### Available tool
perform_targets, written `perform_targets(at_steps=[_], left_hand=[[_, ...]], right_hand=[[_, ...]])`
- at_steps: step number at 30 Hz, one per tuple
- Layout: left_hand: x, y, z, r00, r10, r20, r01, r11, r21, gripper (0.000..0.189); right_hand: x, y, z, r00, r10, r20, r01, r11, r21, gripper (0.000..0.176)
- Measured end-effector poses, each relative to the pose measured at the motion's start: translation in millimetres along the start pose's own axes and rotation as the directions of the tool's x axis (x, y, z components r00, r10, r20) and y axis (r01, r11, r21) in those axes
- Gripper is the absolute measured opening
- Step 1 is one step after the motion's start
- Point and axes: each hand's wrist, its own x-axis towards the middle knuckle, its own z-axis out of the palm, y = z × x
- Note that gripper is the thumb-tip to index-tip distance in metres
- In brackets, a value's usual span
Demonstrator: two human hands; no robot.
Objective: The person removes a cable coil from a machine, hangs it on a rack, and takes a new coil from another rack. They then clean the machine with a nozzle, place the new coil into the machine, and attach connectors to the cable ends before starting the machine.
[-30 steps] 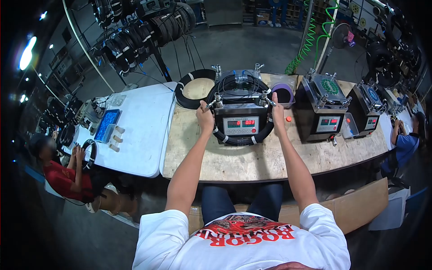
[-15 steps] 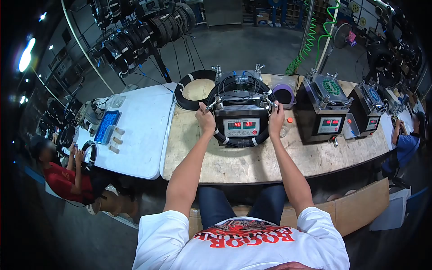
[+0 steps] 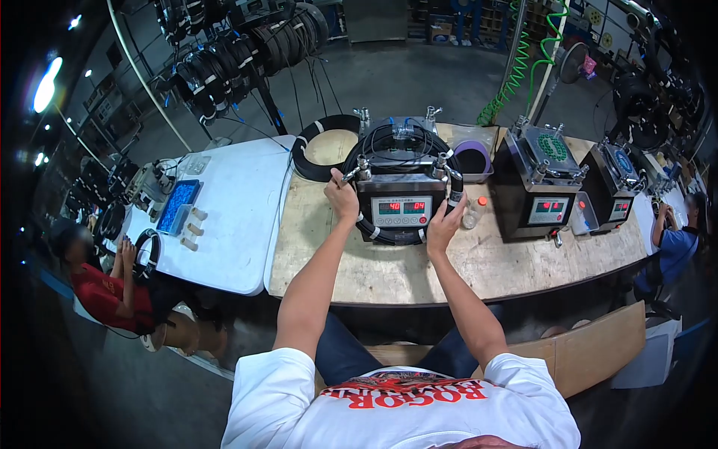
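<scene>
A black test machine [image 3: 402,212] with red number displays stands on the wooden bench [image 3: 419,273] in front of me. A black hose coil [image 3: 389,146] lies around its top and hangs down past its front. My left hand [image 3: 342,197] grips the coil at the machine's left side, just below a metal clamp lever [image 3: 357,170]. My right hand [image 3: 444,222] holds the coil lower down at the machine's right front corner. A small clear bottle with an orange cap [image 3: 474,213] stands just right of that hand.
Two more black machines [image 3: 540,179] [image 3: 618,178] stand further right. A second hose coil [image 3: 323,148] and a purple-rimmed tub [image 3: 473,159] lie behind. A white table [image 3: 224,217] at left holds a blue tray [image 3: 176,206]. Seated people work at far left [image 3: 105,288] and far right [image 3: 673,239].
My right hand has slid down from the top right clamp lever to the coil at the machine's lower right corner. The left hand stays put. The display numbers changed.
</scene>
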Motion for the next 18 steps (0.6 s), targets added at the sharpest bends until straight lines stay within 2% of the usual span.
perform_targets(at_steps=[2, 4, 6, 8, 9, 12, 13, 16, 18], left_hand=[[0, -4, 2, 0.997, 0.066, -0.036, -0.065, 0.997, 0.044, 0.073], [-1, -6, 4, 0.996, 0.072, -0.049, -0.074, 0.997, -0.022, 0.062], [-4, -4, 2, 0.987, 0.138, -0.085, -0.143, 0.988, -0.052, 0.049], [-14, 23, -8, 0.956, 0.259, -0.141, -0.266, 0.963, -0.041, 0.037], [-21, 24, -14, 0.977, 0.208, -0.038, -0.21, 0.976, -0.055, 0.034], [-54, 21, -9, 0.96, 0.219, -0.174, -0.221, 0.975, 0.008, 0.04], [-71, 14, -10, 0.991, -0.135, -0.013, 0.135, 0.991, 0.009, 0.052], [-100, -2, 0, 0.99, -0.081, -0.119, 0.077, 0.996, -0.037, 0.064], [-101, -13, -8, 0.997, -0.066, -0.027, 0.066, 0.998, -0.024, 0.069]], right_hand=[[-3, -2, 2, 0.999, -0.015, -0.031, 0.015, 1.0, -0.002, 0.054], [-3, -5, 1, 1.0, 0.013, -0.022, -0.013, 1.0, 0.016, 0.055], [-2, -7, 2, 0.999, 0.032, -0.017, -0.031, 0.999, 0.024, 0.055], [-2, -8, 2, 0.999, 0.043, -0.014, -0.043, 0.999, 0.02, 0.055], [-1, -9, 3, 0.999, 0.034, -0.021, -0.033, 0.999, 0.016, 0.055], [-3, -7, 2, 1.0, 0.011, -0.028, -0.011, 1.0, -0.006, 0.056], [-3, -5, 3, 1.0, 0.002, -0.029, -0.003, 1.0, -0.012, 0.056], [0, -4, 3, 1.0, -0.012, -0.027, 0.011, 1.0, -0.026, 0.056], [-4, -1, 1, 1.0, -0.001, -0.03, 0.0, 1.0, -0.018, 0.054]])
